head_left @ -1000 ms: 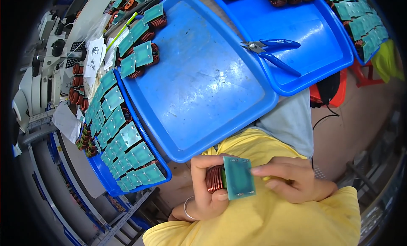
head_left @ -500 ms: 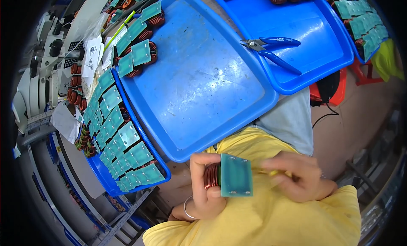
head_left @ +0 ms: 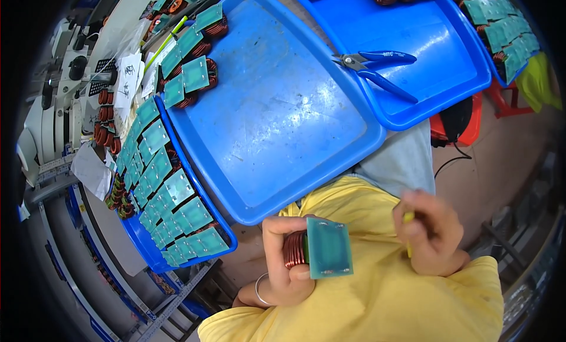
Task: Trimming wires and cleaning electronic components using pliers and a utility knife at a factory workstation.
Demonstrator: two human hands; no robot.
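Observation:
My left hand (head_left: 282, 286) grips a copper-wound coil (head_left: 296, 249) fixed to a square green circuit board (head_left: 330, 248). The board's flat face, with small solder points near its corners, is turned toward me, and the coil sits behind it at the left between thumb and fingers. Off to the right, clear of the board, my right hand (head_left: 437, 233) is closed around a thin yellow stick-like tool (head_left: 408, 217). Motion blurs those fingers, and most of the tool is hidden, so its exact kind does not show.
A large blue tray (head_left: 259, 147) lies ahead, several board-topped coils at its far left. Left of it, another blue tray (head_left: 141, 245) is packed with them. Blue-handled cutters (head_left: 383, 68) rest on the right tray's (head_left: 436, 83) rim. A red stool (head_left: 466, 130) stands beyond my leg.
My right hand has moved right and slightly up, away from the board, with the yellow tool turning more upright. The left hand keeps its hold, nearly still.

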